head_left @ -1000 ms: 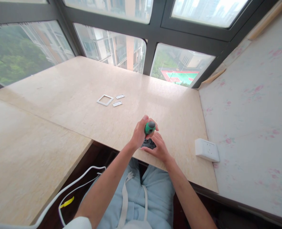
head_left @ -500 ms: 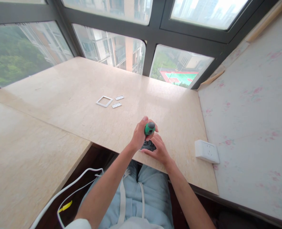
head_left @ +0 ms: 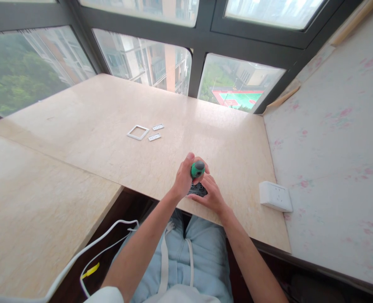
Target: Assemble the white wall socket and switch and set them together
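Observation:
My left hand [head_left: 183,177] is wrapped round the green and dark grey handle of a screwdriver [head_left: 198,168], held nearly upright so that I look down on its end. The fingers and handle hide its shaft and tip. Beneath it, near the front edge of the table, lies a black part with small fittings, which looks like a wall switch or socket module [head_left: 198,190]. My right hand [head_left: 212,194] grips this module from the right, thumb along the near side and fingers on the far side. Much of the module is covered by both hands.
On the table [head_left: 88,118] farther off lie a white square frame [head_left: 129,134] and two small white cover pieces [head_left: 158,127]. A white socket box [head_left: 275,196] is at the wall on the right. White cables [head_left: 110,225] hang at the lower left, beside the table's cut-out edge.
The camera view has shifted slightly. Both hands keep their grips over the module, with the screwdriver in almost the same place.

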### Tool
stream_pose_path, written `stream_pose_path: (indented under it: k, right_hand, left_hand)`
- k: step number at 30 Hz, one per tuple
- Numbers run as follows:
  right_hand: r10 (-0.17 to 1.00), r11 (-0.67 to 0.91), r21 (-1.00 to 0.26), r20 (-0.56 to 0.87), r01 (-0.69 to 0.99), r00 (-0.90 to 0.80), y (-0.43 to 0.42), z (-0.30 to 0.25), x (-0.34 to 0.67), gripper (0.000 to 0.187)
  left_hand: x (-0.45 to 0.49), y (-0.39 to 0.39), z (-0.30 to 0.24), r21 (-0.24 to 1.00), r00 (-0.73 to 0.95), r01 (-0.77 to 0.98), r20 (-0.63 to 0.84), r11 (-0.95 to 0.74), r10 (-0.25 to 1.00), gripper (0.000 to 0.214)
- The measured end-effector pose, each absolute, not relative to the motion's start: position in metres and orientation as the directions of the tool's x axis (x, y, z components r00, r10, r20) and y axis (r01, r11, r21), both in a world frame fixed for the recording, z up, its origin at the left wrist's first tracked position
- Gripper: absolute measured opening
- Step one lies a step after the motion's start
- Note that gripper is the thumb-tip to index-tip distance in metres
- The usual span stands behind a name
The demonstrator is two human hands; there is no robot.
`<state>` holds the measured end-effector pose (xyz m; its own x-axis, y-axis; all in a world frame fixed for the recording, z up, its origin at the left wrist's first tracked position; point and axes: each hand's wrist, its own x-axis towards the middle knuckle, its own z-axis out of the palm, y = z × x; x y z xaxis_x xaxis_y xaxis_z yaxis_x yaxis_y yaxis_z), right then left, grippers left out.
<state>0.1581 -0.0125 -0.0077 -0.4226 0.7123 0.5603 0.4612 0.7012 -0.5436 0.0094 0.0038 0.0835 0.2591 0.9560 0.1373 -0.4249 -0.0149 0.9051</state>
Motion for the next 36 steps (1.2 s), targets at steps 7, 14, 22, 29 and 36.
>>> stream_pose_path:
  k: [7, 14, 22, 29, 36]
  right_hand:
    - [0.709, 0.705, -0.551, 0.567, 0.447, -0.419, -0.013, -0.008, 0.159, 0.046]
    - [0.727, 0.687, -0.573, 0.547, 0.447, -0.415, -0.013, -0.008, 0.159, 0.056]
    - [0.72, 0.694, -0.57, 0.557, 0.439, -0.415, -0.013, -0.01, 0.159, 0.063]
    - [0.711, 0.703, -0.568, 0.569, 0.427, -0.413, -0.013, -0.009, 0.159, 0.066]
    - [0.718, 0.696, -0.572, 0.562, 0.434, -0.411, -0.014, -0.006, 0.159, 0.062]
  left_hand:
    - [0.013, 0.008, 0.084, 0.896, 0.217, -0.444, 0.124, -0.015, 0.968, 0.076]
    - [0.017, 0.013, 0.082, 0.88, 0.146, -0.476, 0.082, -0.003, 0.986, 0.077]
    - [0.009, 0.014, 0.081, 0.876, 0.164, -0.481, 0.133, -0.039, 0.977, 0.074]
    - [0.003, 0.013, 0.082, 0.879, 0.195, -0.466, 0.211, -0.099, 0.958, 0.063]
    - [-0.004, 0.015, 0.083, 0.899, 0.154, -0.426, 0.182, -0.102, 0.971, 0.07]
